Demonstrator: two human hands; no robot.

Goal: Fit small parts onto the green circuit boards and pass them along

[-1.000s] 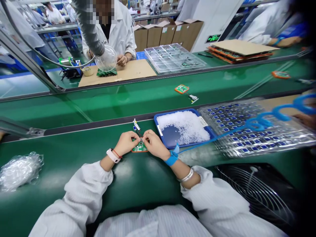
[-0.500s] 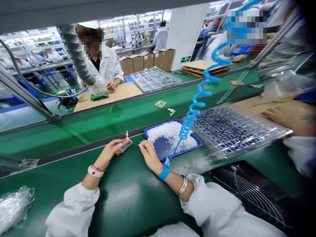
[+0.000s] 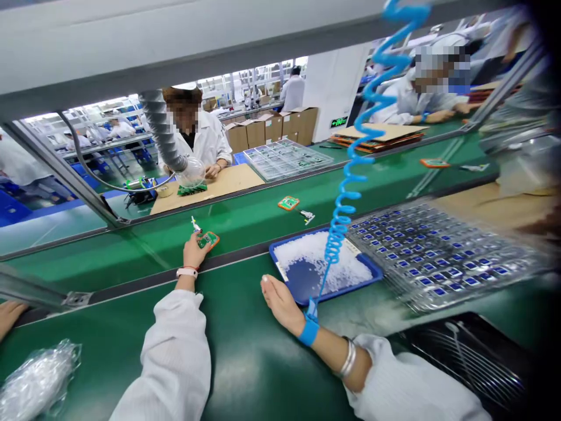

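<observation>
My left hand (image 3: 194, 252) reaches forward over the dark rail and holds a small green circuit board with an orange rim (image 3: 208, 239) down on the far green belt (image 3: 245, 219); a small white part (image 3: 194, 224) lies just beyond it. My right hand (image 3: 279, 302) rests on the near green surface with fingers together and nothing in it, beside the blue tray of white pellets (image 3: 323, 266). A blue wrist strap (image 3: 309, 331) on my right wrist leads up into a blue coiled cord (image 3: 350, 169).
A clear tray of small blue parts (image 3: 438, 251) lies right of the blue tray. Another orange-rimmed board (image 3: 288, 203) and a white part (image 3: 307, 216) ride the far belt. A crumpled plastic bag (image 3: 37, 380) sits at near left. A person in white works opposite at a cardboard mat (image 3: 219, 182). Another person's hand (image 3: 9, 316) shows at left.
My left hand has carried the board from in front of me forward onto the far belt. My right hand has let go and dropped flat onto the near surface. The view has tilted up.
</observation>
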